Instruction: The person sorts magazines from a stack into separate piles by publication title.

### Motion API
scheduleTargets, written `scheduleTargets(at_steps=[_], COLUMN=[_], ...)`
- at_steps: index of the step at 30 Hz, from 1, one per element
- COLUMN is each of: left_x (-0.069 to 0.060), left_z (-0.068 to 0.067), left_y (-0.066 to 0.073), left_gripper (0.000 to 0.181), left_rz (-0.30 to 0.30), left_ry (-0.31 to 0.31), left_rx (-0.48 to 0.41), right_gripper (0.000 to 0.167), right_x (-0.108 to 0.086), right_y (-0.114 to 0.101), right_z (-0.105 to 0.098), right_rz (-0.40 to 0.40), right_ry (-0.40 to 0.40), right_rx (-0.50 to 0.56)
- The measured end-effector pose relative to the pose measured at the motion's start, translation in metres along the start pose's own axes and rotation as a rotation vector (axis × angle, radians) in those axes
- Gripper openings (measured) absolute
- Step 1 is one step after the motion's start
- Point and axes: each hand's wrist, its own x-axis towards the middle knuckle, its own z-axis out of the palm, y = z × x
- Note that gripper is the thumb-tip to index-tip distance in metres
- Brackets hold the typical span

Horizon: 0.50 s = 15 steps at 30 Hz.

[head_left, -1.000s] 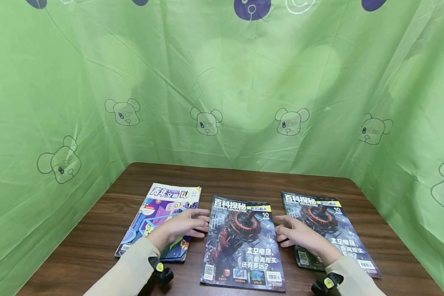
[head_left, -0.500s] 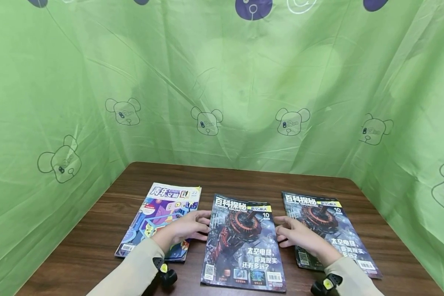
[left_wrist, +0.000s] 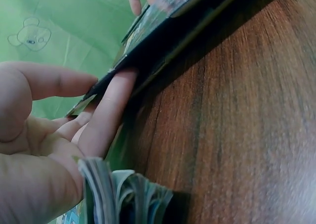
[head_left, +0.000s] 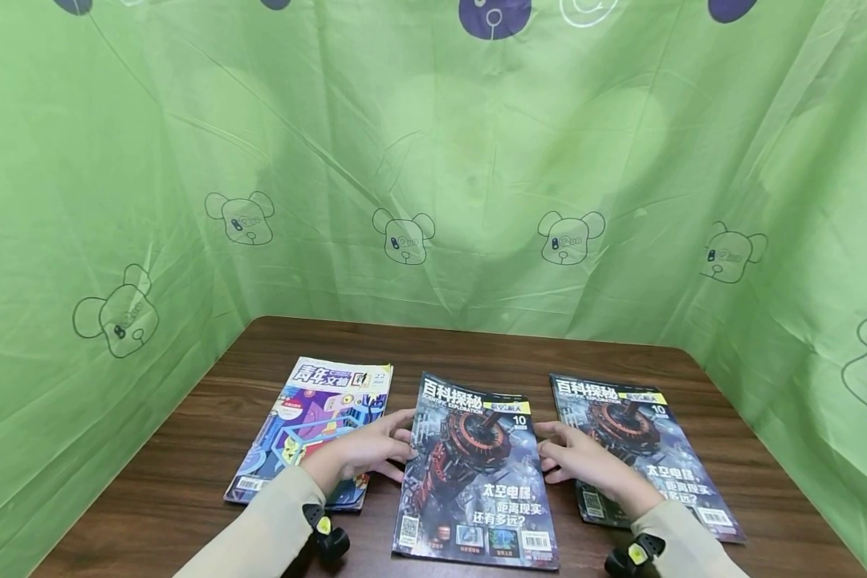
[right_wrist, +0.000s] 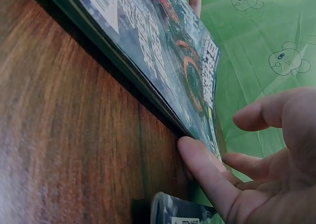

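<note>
In the middle of the table lies a dark blue magazine (head_left: 470,474) with a red ring-shaped machine on its cover. My left hand (head_left: 368,445) grips its left edge, which is tilted up off the wood. In the left wrist view one finger (left_wrist: 111,105) reaches under the raised cover, and a dark gap separates it from the layer below. Along the opposite edge rests my right hand (head_left: 585,461), its fingertips (right_wrist: 190,147) touching the side of the magazine without curling round it. The parts of the left fingers under the magazine are hidden.
A purple and white magazine (head_left: 332,385) lies to the left, partly under my left forearm. Another magazine with the same dark cover (head_left: 665,449) lies to the right, beneath my right wrist. Green curtain (head_left: 433,160) surrounds the brown wooden table (head_left: 477,345).
The upper left corner of the middle magazine has risen a little. My left hand has shifted slightly right and up with that edge. The right hand has stayed nearly still.
</note>
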Motion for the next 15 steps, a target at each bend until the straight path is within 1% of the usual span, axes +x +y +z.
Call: scheduleTargets(at_steps=[6, 15], left_x=[0.0022, 0.0027], left_z=[0.0009, 0.0041], left_y=[-0.0011, -0.0014], left_gripper=[0.082, 0.078], left_rz=[0.009, 0.021], left_ry=[0.012, 0.036], left_rx=[-0.01, -0.016], right_gripper=[0.057, 0.058], right_x=[0.0016, 0.0017], right_y=[-0.0003, -0.0018], right_z=[-0.0007, 0.0007], right_rz=[0.003, 0.012], right_ry=[-0.005, -0.013], right_rx=[0.004, -0.025])
